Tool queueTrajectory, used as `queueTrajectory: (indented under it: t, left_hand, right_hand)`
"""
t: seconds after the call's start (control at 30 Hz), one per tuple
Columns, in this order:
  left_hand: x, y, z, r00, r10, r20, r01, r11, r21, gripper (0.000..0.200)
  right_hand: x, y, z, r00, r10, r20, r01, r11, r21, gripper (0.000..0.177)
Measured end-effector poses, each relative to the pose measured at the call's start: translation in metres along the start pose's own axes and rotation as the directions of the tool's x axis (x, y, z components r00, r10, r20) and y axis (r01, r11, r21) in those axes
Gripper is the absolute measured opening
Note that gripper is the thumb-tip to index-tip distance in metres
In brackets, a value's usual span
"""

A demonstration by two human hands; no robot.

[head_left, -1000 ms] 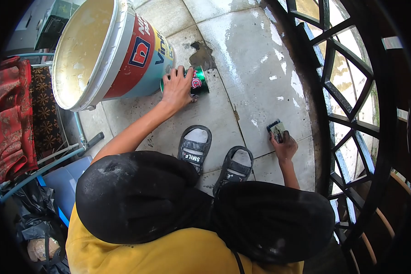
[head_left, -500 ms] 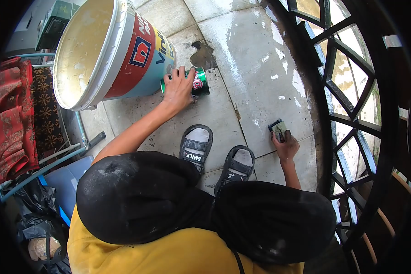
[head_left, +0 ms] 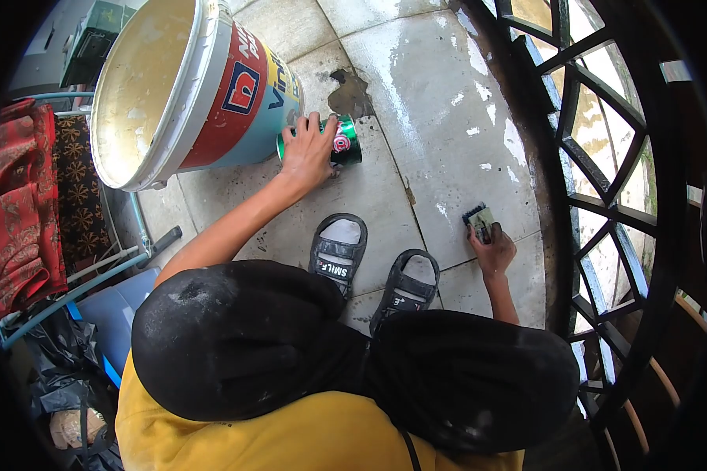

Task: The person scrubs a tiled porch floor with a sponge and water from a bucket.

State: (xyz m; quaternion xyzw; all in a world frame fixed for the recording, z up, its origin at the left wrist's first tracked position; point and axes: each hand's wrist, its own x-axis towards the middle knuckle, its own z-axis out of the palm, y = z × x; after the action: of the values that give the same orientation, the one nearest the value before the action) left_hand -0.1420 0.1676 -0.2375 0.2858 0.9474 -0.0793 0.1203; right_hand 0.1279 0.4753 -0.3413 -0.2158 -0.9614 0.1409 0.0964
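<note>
My left hand (head_left: 309, 157) is wrapped over a green can (head_left: 346, 141) with a red-and-white logo, close beside the large paint bucket (head_left: 236, 102). The can's left part is hidden under my fingers. At the right, my right hand (head_left: 492, 250) grips a small scrub brush (head_left: 479, 220) against the floor tiles (head_left: 424, 180). The brush has a pale greenish block and dark bristles along its far edge. Between the two hands are my feet in black sandals (head_left: 338, 255).
A black metal lattice gate (head_left: 605, 196) runs along the right side. White smears and a dark chipped patch (head_left: 349, 94) mark the tiles. On the left are a red patterned cloth (head_left: 23, 196), a blue pipe frame (head_left: 78, 294) and black plastic bags (head_left: 63, 377).
</note>
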Motion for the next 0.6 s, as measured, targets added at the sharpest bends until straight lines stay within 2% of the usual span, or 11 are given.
queueTrajectory:
  t: [0.17, 0.23, 0.27, 0.33, 0.37, 0.4, 0.43, 0.47, 0.53, 0.57, 0.6]
  left_hand:
    - [-0.021, -0.007, 0.0, 0.998, -0.054, -0.024, 0.051, 0.991, -0.121, 0.099]
    - [-0.033, -0.014, 0.007, 0.985, -0.114, -0.132, 0.077, 0.963, -0.257, 0.099]
    - [-0.039, -0.017, 0.007, 0.983, -0.124, -0.135, 0.085, 0.962, -0.259, 0.099]
    - [-0.056, -0.023, 0.01, 0.966, -0.232, -0.114, 0.139, 0.838, -0.528, 0.096]
    - [-0.066, -0.028, 0.023, 0.947, -0.261, -0.19, 0.101, 0.799, -0.593, 0.096]
    - [-0.076, -0.03, 0.03, 0.944, -0.274, -0.186, 0.112, 0.793, -0.598, 0.096]
    - [-0.086, -0.031, 0.034, 0.926, -0.321, -0.199, 0.111, 0.736, -0.668, 0.095]
    - [-0.096, -0.032, 0.039, 0.906, -0.367, -0.21, 0.103, 0.673, -0.732, 0.095]
    - [-0.119, -0.034, 0.064, 0.857, -0.477, -0.196, 0.131, 0.569, -0.812, 0.091]
    - [-0.126, -0.035, 0.079, 0.836, -0.527, -0.155, 0.091, 0.412, -0.907, 0.093]
    - [-0.133, -0.036, 0.092, 0.816, -0.567, -0.107, 0.041, 0.242, -0.969, 0.095]
  right_hand:
    - [0.0, 0.001, -0.002, 1.0, 0.004, 0.015, -0.004, 1.0, 0.025, 0.043]
    - [0.002, -0.001, -0.006, 0.999, 0.007, 0.034, -0.008, 0.999, 0.041, 0.043]
    - [0.006, -0.004, -0.014, 0.994, -0.023, 0.102, 0.014, 0.996, 0.087, 0.042]
    - [0.023, -0.017, -0.034, 0.981, -0.073, 0.18, 0.049, 0.989, 0.136, 0.042]
    - [0.036, -0.031, -0.049, 0.952, -0.202, 0.229, 0.166, 0.972, 0.167, 0.042]
    - [0.05, -0.043, -0.066, 0.905, -0.326, 0.273, 0.277, 0.939, 0.202, 0.041]
    - [0.065, -0.051, -0.083, 0.789, -0.438, 0.431, 0.374, 0.899, 0.229, 0.04]
    - [0.079, -0.062, -0.098, 0.784, -0.446, 0.432, 0.383, 0.895, 0.229, 0.04]
    - [0.104, -0.086, -0.117, 0.447, -0.713, 0.541, 0.639, 0.677, 0.365, 0.038]
    - [0.115, -0.092, -0.116, 0.314, -0.74, 0.595, 0.688, 0.609, 0.395, 0.038]
    - [0.125, -0.1, -0.108, 0.303, -0.742, 0.598, 0.697, 0.601, 0.392, 0.038]
